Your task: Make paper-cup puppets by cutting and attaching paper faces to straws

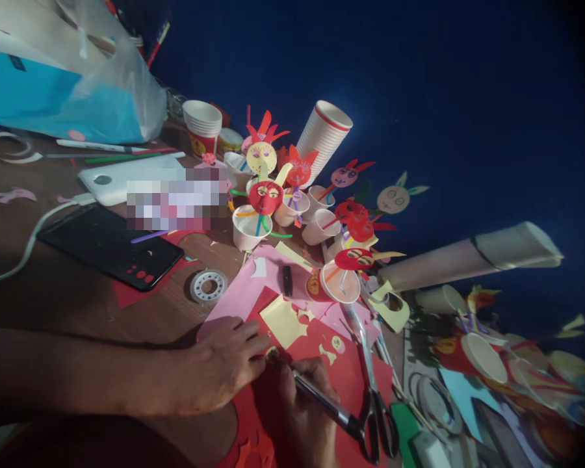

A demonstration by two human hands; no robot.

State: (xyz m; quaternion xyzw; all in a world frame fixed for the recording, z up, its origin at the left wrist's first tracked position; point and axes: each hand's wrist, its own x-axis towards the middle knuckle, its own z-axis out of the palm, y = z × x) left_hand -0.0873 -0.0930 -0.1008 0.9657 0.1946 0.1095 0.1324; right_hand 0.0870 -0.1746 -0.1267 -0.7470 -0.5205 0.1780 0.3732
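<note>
My right hand (312,400) is closed around a black-and-silver pen (326,403), its fingertips beside a small yellow paper piece (272,353). On the piece's other side, my left hand (229,357) bends its fingers down, holding it against the red paper (297,351); the hand hides part of that contact. Just beyond lies a yellow sheet (285,322) with cut-out edges. A small yellow disc with drawn marks (338,343) and paper scraps lie to the right. Black-handled scissors (370,390) rest closed beside my right hand.
Paper cups with straw-mounted paper faces (266,197) crowd the back, near a cup stack (324,140). A tape roll (208,286), a black phone (112,247) and a white cable (29,240) lie left. More decorated cups (482,357) stand right, beside a long paper roll (468,257).
</note>
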